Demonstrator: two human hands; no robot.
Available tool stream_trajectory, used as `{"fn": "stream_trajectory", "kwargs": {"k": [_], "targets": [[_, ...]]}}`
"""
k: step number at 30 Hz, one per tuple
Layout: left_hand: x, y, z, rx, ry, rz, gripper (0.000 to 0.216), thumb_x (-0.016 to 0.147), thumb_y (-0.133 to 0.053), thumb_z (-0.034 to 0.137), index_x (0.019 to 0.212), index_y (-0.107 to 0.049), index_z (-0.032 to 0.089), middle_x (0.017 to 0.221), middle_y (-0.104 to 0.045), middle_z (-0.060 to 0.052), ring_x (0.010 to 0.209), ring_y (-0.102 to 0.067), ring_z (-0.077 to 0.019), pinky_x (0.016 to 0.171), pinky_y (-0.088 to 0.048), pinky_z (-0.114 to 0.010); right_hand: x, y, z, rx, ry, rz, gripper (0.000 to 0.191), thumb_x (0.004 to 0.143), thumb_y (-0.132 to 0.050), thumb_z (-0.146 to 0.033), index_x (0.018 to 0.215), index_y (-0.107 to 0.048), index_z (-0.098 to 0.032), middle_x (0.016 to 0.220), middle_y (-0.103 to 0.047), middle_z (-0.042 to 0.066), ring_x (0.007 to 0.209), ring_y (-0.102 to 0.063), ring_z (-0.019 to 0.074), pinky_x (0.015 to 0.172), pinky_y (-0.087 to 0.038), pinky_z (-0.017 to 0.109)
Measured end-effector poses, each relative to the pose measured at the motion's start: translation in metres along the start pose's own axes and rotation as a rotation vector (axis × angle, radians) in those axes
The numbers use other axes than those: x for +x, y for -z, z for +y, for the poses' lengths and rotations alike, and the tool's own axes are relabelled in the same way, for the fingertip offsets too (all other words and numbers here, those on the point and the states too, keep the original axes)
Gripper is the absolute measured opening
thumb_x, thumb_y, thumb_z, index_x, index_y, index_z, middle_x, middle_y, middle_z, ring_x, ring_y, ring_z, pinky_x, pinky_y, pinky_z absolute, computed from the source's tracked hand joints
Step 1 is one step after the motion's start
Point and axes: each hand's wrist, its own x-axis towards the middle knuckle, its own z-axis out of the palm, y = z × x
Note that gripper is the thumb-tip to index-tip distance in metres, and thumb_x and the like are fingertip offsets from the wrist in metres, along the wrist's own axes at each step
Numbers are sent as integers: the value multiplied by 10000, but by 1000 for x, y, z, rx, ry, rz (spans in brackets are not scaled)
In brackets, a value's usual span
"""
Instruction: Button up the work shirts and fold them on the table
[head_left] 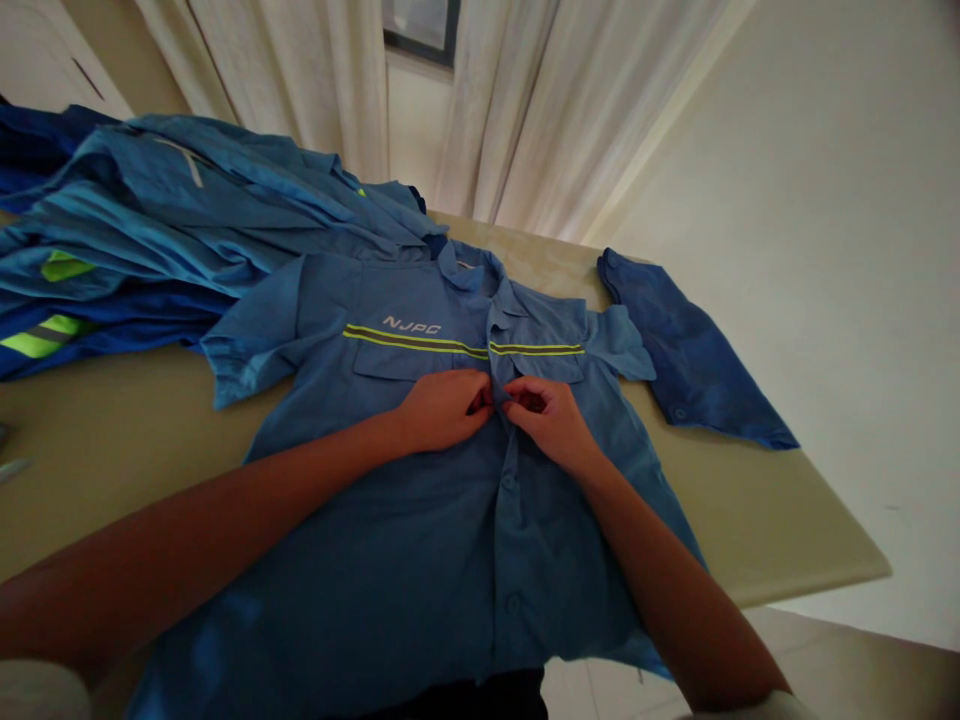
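Evidently, the shirt (pixel 420 530) should handle soft and light, best held by its placket (pixel 507 545); left hand (pixel 446 410) and right hand (pixel 551 422) pinch it there.

Lies face-up as lt-blue s/s shirt (pixel 420 520), w/ collar (pixel 471 275) at 12 o'cl., sleeves (pixel 251 325) at 10 & 2, hem twd 6. Bears white "NJPC" (pixel 412 326) at 11, abv yel-edged chest stripe (pixel 412 342). Shows btns (pixel 514 603) twd 6; bunched nr ctr.

Table (pixel 810 545): shirt (pixel 360 520) spread centrally; from it, clothes pile (pixel 217 200) at ten o'clock, unidentified object (pixel 12 469) at nine, folded garment (pixel 686 345) at two.
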Motion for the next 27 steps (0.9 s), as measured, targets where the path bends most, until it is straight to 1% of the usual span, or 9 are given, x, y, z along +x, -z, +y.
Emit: {"fn": "stream_trajectory", "kwargs": {"k": [3, 5, 7, 10, 14, 18, 21, 24, 27], "targets": [[-3, 0, 0, 30, -61, 16, 89, 944, -589, 296, 995, -631, 236, 992, -687, -47, 941, -657, -235, 803, -480, -338, -1, -1, 1, -28, 15, 24, 112, 779, -665, -300, 825, -689, -201, 638, -571, -32, 564, -505, 122, 529, -394, 235], [-5, -1, -1, 47, -128, 35, 91, 963, -567, 292, 995, -624, 228, 1010, -674, -50, 934, -650, -226, 797, -479, -334, -1, -2, 1, -32, 19, 31, 100, 795, -646, -302, 813, -653, -204, 637, -557, -36, 562, -502, 118, 525, -392, 229], [-5, 0, -4, 36, -194, 55, 90, 972, -557, 283, 989, -617, 217, 1002, -662, -50, 907, -641, -212, 777, -476, -329, -1, -2, 1, -33, 17, 30, 120, 797, -657, -320, 814, -638, -203, 647, -565, -34, 571, -512, 119, 527, -399, 225], [-6, 2, -8, -30, -246, 111, 78, 963, -573, 270, 980, -616, 207, 957, -652, -35, 867, -629, -192, 756, -472, -314, -1, -3, 1, -29, 18, 37, 180, 782, -694, -358, 827, -647, -190, 671, -596, -20, 587, -532, 124, 528, -410, 224], [-6, 2, -11, -91, -260, 168, 55, 933, -619, 254, 954, -627, 204, 919, -657, -14, 817, -624, -165, 736, -466, -288, -4, -2, -3, -108, 50, 76, 167, 779, -692, -343, 817, -656, -185, 647, -594, -20, 564, -528, 122, 520, -404, 226], [-8, -2, -10, -18, -265, 192, 37, 928, -622, 224, 959, -628, 204, 920, -669, -16, 819, -629, -164, 749, -471, -281, -9, -5, -8, -218, 100, 79, 102, 803, -656, -280, 826, -684, -185, 634, -619, -16, 554, -549, 124, 531, -411, 229], [-11, -4, -7, 68, -272, 192, 39, 950, -609, 225, 972, -627, 198, 926, -677, -30, 865, -643, -186, 789, -482, -295, -13, -8, -10, -311, 133, 99, 73, 804, -657, -238, 830, -699, -184, 621, -626, -19, 545, -559, 122, 553, -411, 237], [-12, -4, -5, 110, -274, 177, 83, 992, -567, 248, 1006, -628, 193, 960, -684, -52, 912, -655, -208, 826, -494, -316, -15, -9, -12, -379, 172, 123, 52, 803, -665, -214, 827, -702, -186, 618, -634, -18, 549, -570, 123, 571, -416, 243], [-11, -2, -4, 78, -253, 154, 99, 1010, -539, 239, 1033, -624, 194, 979, -694, -57, 923, -662, -212, 844, -502, -325, -14, -7, -12, -324, 173, 90, 102, 870, -619, -246, 818, -688, -193, 603, -628, -15, 541, -579, 125, 553, -427, 239]]}}
